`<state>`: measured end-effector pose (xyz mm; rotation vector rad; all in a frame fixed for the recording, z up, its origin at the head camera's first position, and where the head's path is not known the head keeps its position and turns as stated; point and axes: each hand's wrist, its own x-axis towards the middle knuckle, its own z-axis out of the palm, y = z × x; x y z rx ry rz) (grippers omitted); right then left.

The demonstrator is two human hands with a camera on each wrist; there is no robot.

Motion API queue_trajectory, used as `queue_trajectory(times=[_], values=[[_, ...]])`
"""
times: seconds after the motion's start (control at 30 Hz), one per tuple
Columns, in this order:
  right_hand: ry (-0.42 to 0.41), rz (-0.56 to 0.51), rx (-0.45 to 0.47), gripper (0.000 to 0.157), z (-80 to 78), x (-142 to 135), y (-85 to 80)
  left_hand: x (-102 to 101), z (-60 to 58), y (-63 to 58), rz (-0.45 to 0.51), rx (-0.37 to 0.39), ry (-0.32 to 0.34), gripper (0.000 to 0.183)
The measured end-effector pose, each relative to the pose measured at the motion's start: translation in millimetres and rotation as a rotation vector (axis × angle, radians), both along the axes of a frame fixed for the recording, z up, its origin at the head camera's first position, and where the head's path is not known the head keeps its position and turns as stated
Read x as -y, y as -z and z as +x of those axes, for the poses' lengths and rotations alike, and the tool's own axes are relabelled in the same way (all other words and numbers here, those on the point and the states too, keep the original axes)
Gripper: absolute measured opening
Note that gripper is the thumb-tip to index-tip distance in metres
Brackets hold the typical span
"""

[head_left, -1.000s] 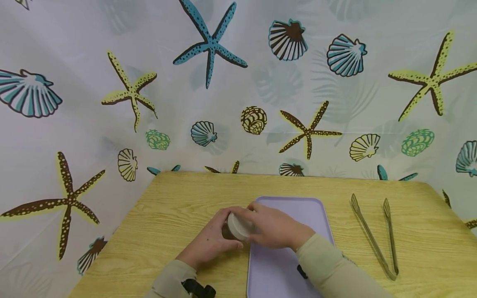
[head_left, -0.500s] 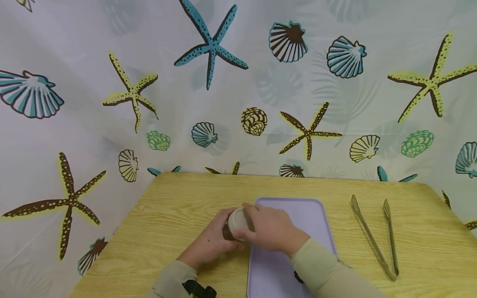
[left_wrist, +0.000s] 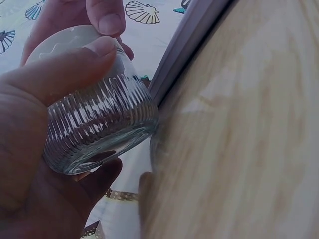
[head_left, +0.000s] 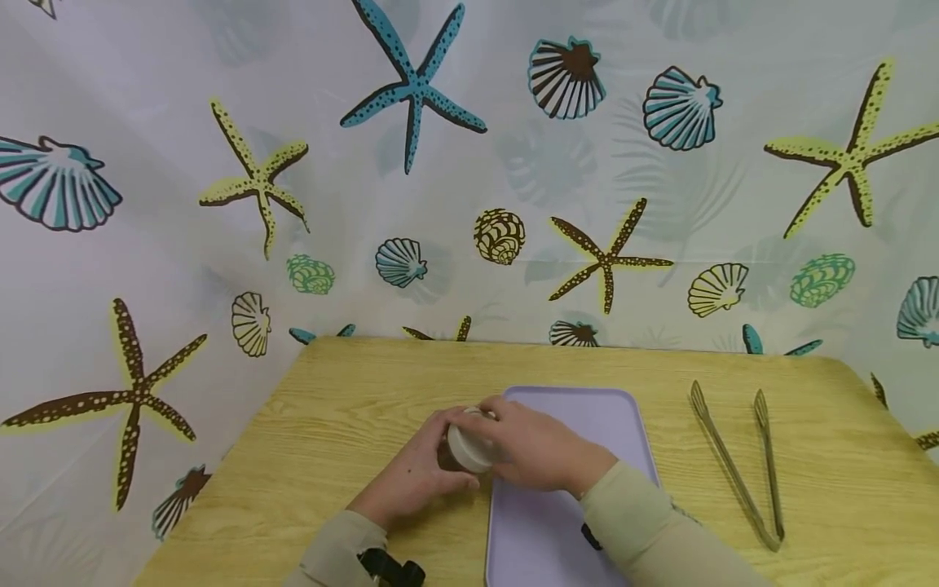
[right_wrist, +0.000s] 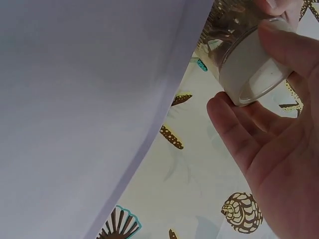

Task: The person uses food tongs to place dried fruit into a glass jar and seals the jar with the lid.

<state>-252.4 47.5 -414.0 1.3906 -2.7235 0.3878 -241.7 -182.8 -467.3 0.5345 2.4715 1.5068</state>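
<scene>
A ribbed clear glass jar (left_wrist: 102, 114) with an off-white lid (head_left: 471, 447) is held tilted over the table, beside the tray's left edge. My left hand (head_left: 412, 479) grips the glass body, its thumb lying along the upper side in the left wrist view. From the other side my right hand (head_left: 546, 448) holds the lid between thumb and fingers. In the right wrist view, that thumb rests on top of the lid's rim and the fingers curve beneath it. Something brownish shows through the glass, and its kind I cannot tell.
A lilac rectangular tray (head_left: 539, 538) lies under my right forearm. Metal tongs (head_left: 739, 473) lie spread apart to its right on the wood-grain table (head_left: 367, 383). A seashell-and-starfish patterned cloth (head_left: 455, 179) hangs behind and at the sides.
My right hand turns around the lid: half a second ago its thumb lay nearer across it, and now the fingers reach over the far side again. The left hand keeps the jar nearly still.
</scene>
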Motion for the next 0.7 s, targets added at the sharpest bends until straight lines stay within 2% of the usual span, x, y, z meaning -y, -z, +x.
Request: queue_trajectory(times=[0.37,0.53,0.7], values=[[0.024,0.019,0.028,0.087,-1.4,-1,3.0,0,-0.8,-1.3,-0.019,-0.009,-0.003,0.098],[0.069,0.028,0.080,0.081,2.1,-6,-1.9,1,-2.1,1.1,-0.023,0.004,-0.023,0.095],[0.111,0.004,0.121,0.074,4.2,-21,-8.3,5,-3.1,3.8,0.021,0.048,-0.052,0.096]])
